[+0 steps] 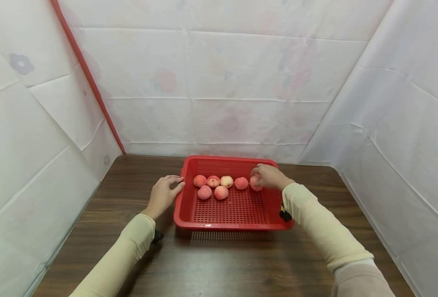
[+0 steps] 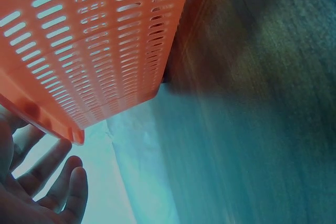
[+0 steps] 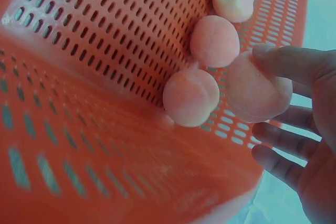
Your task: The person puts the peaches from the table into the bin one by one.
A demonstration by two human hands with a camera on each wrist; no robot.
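Note:
A red plastic basket (image 1: 233, 226) with a slotted floor and walls stands on the wooden table. Inside lie several peaches, among them a pale yellow one (image 1: 226, 181) and a pink one (image 1: 241, 183). My right hand (image 1: 272, 177) reaches over the basket's far right corner. Between thumb and fingers it grips a peach (image 3: 257, 90), held close above another peach (image 3: 190, 98); the hand mostly covers the gripped one from the head view. My left hand (image 1: 163, 194) touches the basket's left rim (image 2: 73, 136) with extended fingers, the lower ones away from the wall.
Dark wooden table (image 1: 219, 268) surrounds the basket. White patterned sheeting (image 1: 211, 82) hangs behind it and along both sides, with a red strip (image 1: 88, 78) down the back left corner.

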